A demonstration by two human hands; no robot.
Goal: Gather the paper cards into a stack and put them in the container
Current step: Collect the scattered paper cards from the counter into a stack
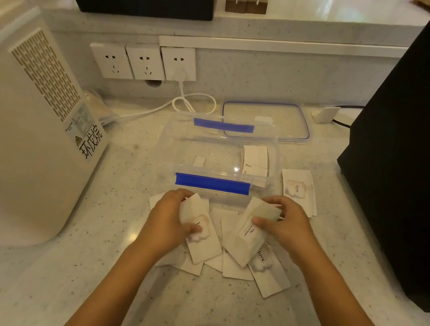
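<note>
L hand (pixel 171 217) was curled round a white paper card with a faint pinkish print (pixel 203 232), thumb pressed on the card's face, fingers wrapped over its far end; the card's near end reached over the loose pile below. R hand (pixel 286 221) pinched a small tilted bunch of white cards w/ a printed label (pixel 250 231), thumb on top, fingers closed behind the upper edge, lower corner of the bunch dipping toward the pile. Between and under both hands lay a scattered heap of white paper cards (pixel 235 269), overlapping at odd angles on the pale speckled stone counter (pixel 117 232); one at the R edge showed "love." (pixel 268 271). A few more "love." cards (pixel 299 190) sat stacked just R of the box, apart from the heap. Just beyond the hands stood the clear plastic container with blue clip handles (pixel 212 183), open, w/ one white card (pixel 255 160) already inside at its R end. Its clear lid with a blue seal rim (pixel 266 120) lay flat behind it, near the wall. Farther L, a white appliance with a vented side (pixel 30 122); on the wall, three white sockets (pixel 142 61) w/ a white cable (pixel 189 102) plugged into the R one. A black panel (pixel 414 134) filled the R side.
</note>
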